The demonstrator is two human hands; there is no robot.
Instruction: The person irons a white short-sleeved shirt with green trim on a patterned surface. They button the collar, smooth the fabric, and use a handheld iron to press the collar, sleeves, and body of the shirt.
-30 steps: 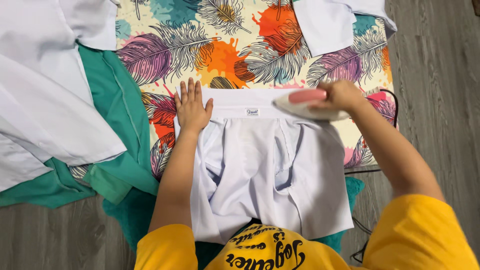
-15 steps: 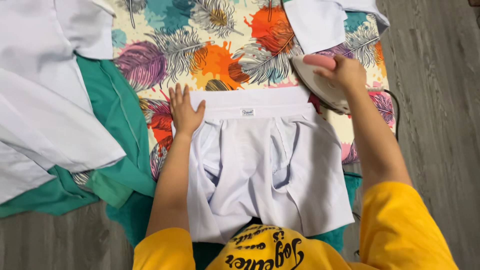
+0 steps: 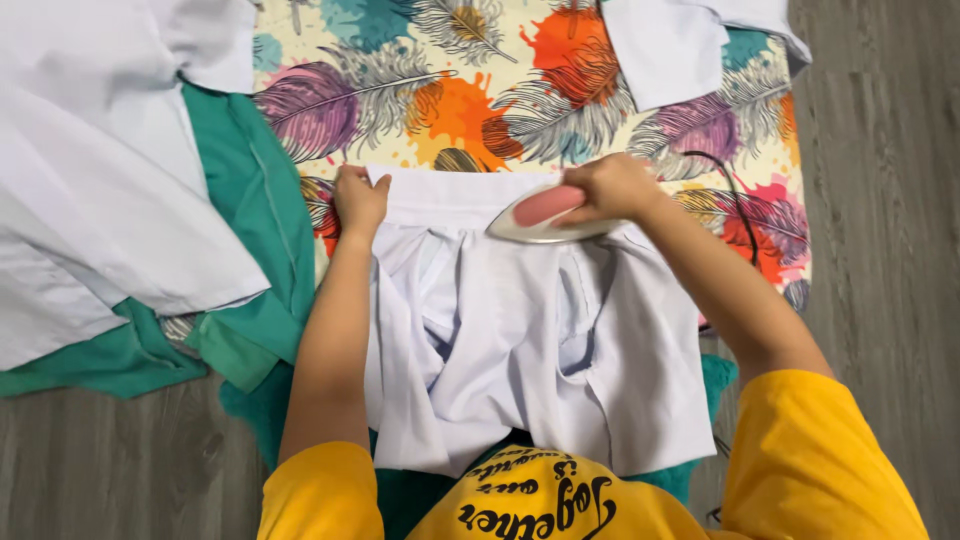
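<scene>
Both hands at white garment's (image 3: 520, 350) top edge: right hand (image 3: 610, 188) grips iron (image 3: 540, 212).

A grey wood-plank floor (image 3: 880, 200) carries everything. Directly on it lie a feather-print ironing mat (image 3: 450, 90) across the upper middle, teal cloth (image 3: 250, 230) at left, and white garments (image 3: 90, 200) in the upper left.
</scene>
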